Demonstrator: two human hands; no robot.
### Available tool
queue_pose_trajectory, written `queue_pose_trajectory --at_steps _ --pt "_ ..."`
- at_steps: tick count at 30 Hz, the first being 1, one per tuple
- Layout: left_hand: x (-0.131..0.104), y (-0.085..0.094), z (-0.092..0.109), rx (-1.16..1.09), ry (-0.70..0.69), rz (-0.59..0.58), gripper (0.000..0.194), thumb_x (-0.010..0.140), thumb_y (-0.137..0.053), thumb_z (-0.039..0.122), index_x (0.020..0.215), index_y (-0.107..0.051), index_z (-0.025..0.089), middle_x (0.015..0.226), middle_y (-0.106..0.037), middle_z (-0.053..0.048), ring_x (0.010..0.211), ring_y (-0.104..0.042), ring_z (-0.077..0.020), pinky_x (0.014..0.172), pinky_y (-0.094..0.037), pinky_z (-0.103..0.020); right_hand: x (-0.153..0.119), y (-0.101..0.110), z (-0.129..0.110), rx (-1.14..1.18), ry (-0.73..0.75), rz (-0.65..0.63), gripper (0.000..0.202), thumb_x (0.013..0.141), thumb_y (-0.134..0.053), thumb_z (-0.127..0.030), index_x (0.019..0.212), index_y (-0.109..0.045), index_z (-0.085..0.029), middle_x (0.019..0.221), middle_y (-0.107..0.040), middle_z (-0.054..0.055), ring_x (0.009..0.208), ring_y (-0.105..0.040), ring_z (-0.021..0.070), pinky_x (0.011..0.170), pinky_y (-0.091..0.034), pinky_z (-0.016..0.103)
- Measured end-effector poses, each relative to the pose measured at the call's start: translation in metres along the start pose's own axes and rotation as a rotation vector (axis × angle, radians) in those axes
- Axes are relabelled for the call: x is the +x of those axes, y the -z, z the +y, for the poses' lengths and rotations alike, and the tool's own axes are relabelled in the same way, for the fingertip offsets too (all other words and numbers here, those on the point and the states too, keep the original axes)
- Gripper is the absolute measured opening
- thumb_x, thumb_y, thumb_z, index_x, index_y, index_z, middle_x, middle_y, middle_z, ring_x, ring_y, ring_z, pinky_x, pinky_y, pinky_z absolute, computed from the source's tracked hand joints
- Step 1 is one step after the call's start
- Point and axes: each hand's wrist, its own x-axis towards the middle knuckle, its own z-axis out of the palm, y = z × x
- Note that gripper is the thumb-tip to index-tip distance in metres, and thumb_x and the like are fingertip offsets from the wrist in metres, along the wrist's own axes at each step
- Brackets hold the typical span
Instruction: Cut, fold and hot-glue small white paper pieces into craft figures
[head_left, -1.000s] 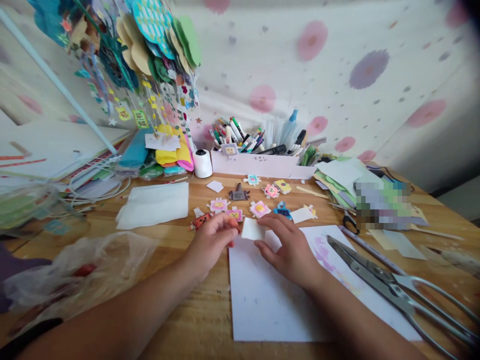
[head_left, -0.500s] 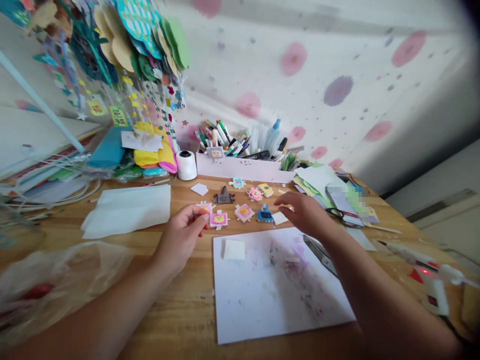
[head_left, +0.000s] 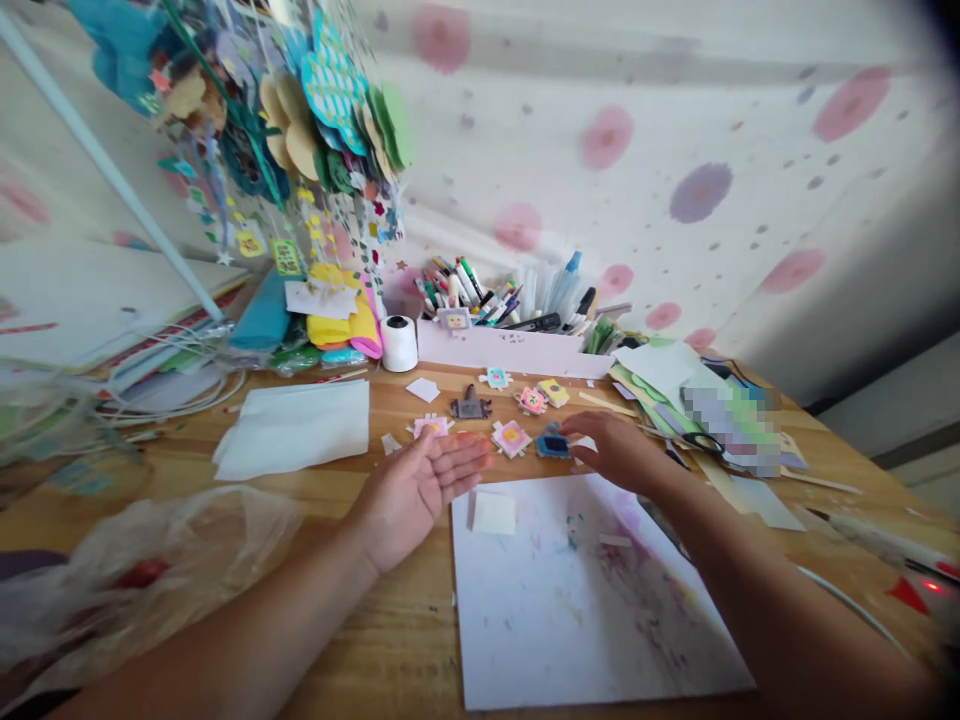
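Observation:
My left hand (head_left: pixel 424 485) is open, palm turned up and fingers stretched to the right. It hovers by a small pink paper figure (head_left: pixel 430 425), which shows just past its thumb. My right hand (head_left: pixel 619 445) is open, fingers slightly bent, beside a small blue paper figure (head_left: pixel 553 442) and a white paper piece (head_left: pixel 583 450). A pink and yellow diamond-shaped figure (head_left: pixel 511 437) lies between both hands. Behind stand a dark grey figure (head_left: pixel 470 403), a turquoise one (head_left: pixel 496 377), a coral one (head_left: pixel 532 401) and a yellow one (head_left: pixel 553 391).
A stained white board (head_left: pixel 525 620) bears a folded white square (head_left: pixel 493 513). A pen box (head_left: pixel 510 350) and thread spool (head_left: pixel 399 345) stand behind. White sheets (head_left: pixel 292 430) and a plastic bag (head_left: pixel 202 550) lie left; scissors (head_left: pixel 705 443) and a glue gun (head_left: pixel 885 545) right.
My left hand has opened from a closed pose, its palm now up, covering where a pink smiling figure showed. The view has shifted slightly left; my right hand stays near the blue figure.

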Motion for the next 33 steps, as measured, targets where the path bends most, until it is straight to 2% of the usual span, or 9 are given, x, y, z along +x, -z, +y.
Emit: queue_pose_trajectory --at_steps 6,10,13,15,18,20,23,29,33 --pt "-0.001 0.000 0.002 -0.058 0.049 -0.023 0.051 0.093 -0.037 0.048 0.102 -0.069 0.010 0.115 -0.067 -0.017 0.110 -0.061 -0.0253 0.094 -0.047 -0.035 -0.005 -0.004 0.022 -0.015 -0.078 -0.019 0.039 0.071 -0.067 -0.019 0.110 -0.065 -0.020 0.117 -0.066 0.010 0.109 -0.059 0.0290 0.094 -0.045 0.045" --pt "0.000 0.002 0.001 -0.067 0.026 0.060 0.026 0.090 -0.049 0.027 0.091 -0.070 0.011 0.098 -0.073 -0.013 0.093 -0.068 -0.0206 0.080 -0.054 -0.030 -0.006 -0.004 0.025 -0.040 -0.102 -0.053 0.045 0.067 -0.071 -0.023 0.112 -0.065 -0.022 0.118 -0.065 0.009 0.110 -0.059 0.0308 0.094 -0.044 0.046" --pt "0.000 0.003 -0.002 -0.024 -0.023 0.114 0.008 0.081 -0.061 0.017 0.080 -0.067 0.013 0.077 -0.074 -0.007 0.069 -0.069 -0.0145 0.063 -0.054 -0.023 -0.004 -0.004 0.025 -0.071 -0.095 -0.076 0.046 0.067 -0.071 -0.026 0.113 -0.065 -0.023 0.116 -0.066 0.008 0.109 -0.059 0.0298 0.094 -0.044 0.042" --pt "0.000 0.003 -0.004 0.034 -0.041 0.152 0.007 0.074 -0.069 0.018 0.073 -0.064 0.014 0.058 -0.068 -0.001 0.049 -0.061 -0.0091 0.047 -0.047 -0.017 -0.003 -0.005 0.026 -0.088 -0.089 -0.084 0.046 0.066 -0.071 -0.026 0.112 -0.065 -0.023 0.114 -0.067 0.007 0.107 -0.059 0.0286 0.093 -0.044 0.040" --pt "-0.001 0.002 -0.004 0.082 -0.070 0.125 0.024 0.069 -0.074 0.026 0.062 -0.054 0.016 0.036 -0.048 0.009 0.030 -0.036 -0.0025 0.034 -0.028 -0.012 -0.003 -0.006 0.027 -0.100 -0.085 -0.066 0.043 0.067 -0.069 -0.021 0.110 -0.066 -0.022 0.111 -0.068 0.007 0.104 -0.060 0.0274 0.091 -0.045 0.037" --pt "-0.002 0.002 -0.004 0.094 -0.085 0.094 0.030 0.070 -0.074 0.030 0.059 -0.049 0.017 0.031 -0.036 0.012 0.029 -0.025 -0.0015 0.034 -0.021 -0.013 -0.005 -0.005 0.028 -0.099 -0.095 -0.040 0.041 0.068 -0.065 -0.016 0.108 -0.068 -0.020 0.108 -0.068 0.008 0.101 -0.061 0.0264 0.088 -0.045 0.036" --pt "-0.002 0.003 -0.003 0.145 -0.091 0.108 0.030 0.071 -0.072 0.035 0.060 -0.050 0.017 0.029 -0.032 0.012 0.029 -0.021 -0.0018 0.035 -0.018 -0.014 -0.007 0.002 0.033 -0.079 -0.129 0.008 0.030 0.072 -0.058 -0.011 0.097 -0.071 -0.021 0.100 -0.070 0.006 0.095 -0.063 0.0221 0.084 -0.045 0.030" --pt "0.001 0.006 -0.005 0.238 -0.096 0.131 0.030 0.071 -0.071 0.038 0.061 -0.052 0.017 0.030 -0.034 0.011 0.029 -0.022 -0.0018 0.035 -0.016 -0.015 -0.011 0.033 0.052 -0.052 -0.290 0.172 0.024 0.086 -0.049 -0.027 0.095 -0.069 -0.019 0.093 -0.071 0.006 0.084 -0.064 0.0188 0.073 -0.046 0.026" --pt "0.002 0.006 -0.006 0.261 -0.104 0.135 0.029 0.070 -0.070 0.038 0.060 -0.055 0.016 0.030 -0.034 0.011 0.029 -0.023 -0.0016 0.035 -0.017 -0.015 -0.014 0.036 0.057 -0.049 -0.342 0.147 0.022 0.087 -0.049 -0.029 0.090 -0.069 -0.018 0.081 -0.071 0.005 0.075 -0.064 0.0176 0.066 -0.046 0.026"
